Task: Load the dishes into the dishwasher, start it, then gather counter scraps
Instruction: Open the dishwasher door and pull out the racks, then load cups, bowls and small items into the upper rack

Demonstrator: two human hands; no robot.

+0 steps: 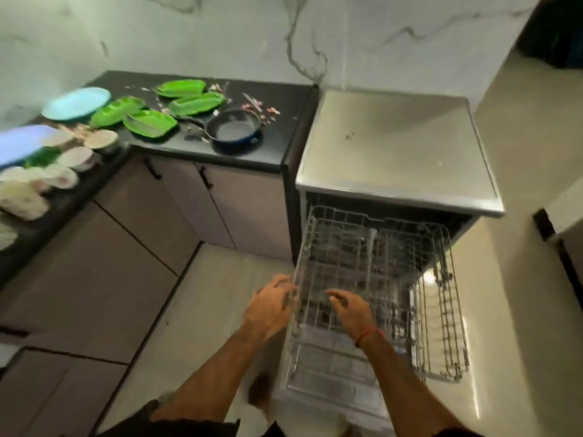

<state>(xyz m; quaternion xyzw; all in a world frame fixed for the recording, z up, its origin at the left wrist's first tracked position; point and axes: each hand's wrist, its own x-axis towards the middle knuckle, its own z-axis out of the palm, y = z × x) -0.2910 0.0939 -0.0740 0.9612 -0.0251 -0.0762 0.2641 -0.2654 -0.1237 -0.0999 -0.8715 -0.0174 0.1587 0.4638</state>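
Both hands, left [268,305] and right [350,309], hover with relaxed fingers over the pulled-out wire rack [372,279], holding nothing; green leaf plates [150,121] and a pan [235,129] sit on the black counter [252,156], upper left

Four green leaf plates [150,123], one pan [235,129].

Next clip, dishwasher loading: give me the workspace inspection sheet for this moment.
Surface: black counter, scraps strewn near the pan.
Job's things: dishwasher open, upper rack pulled out, no dishes seen in it; green leaf plates, blue pan, bowls on the counter.
Clutter: knife among scraps.
Hands: left hand and right hand at the rack, holding nothing.
Cables: nothing seen.
Surroundings: marble wall, tiled floor.
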